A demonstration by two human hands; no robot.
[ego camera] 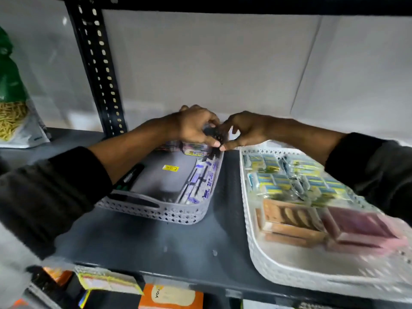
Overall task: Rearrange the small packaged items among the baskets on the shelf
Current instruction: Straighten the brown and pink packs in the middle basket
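Left hand (pixel 193 126) and right hand (pixel 245 130) pinched together on a small dark packaged item (pixel 211 132), blurred, above the far right corner of the grey perforated plastic basket (pixel 178 214). Right of grip: white perforated plastic basket (pixel 263 253).

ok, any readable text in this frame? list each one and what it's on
"YOU", turned sideways: orange box on the lower shelf, only partly legible.
Yellow sticker on the grey basket floor: dark print, too blurred to read.
Purple-printed sachets along that basket's right wall: unreadable.
Blue-and-yellow packets in the white basket: too small.
Green bag at far left: no legible text.
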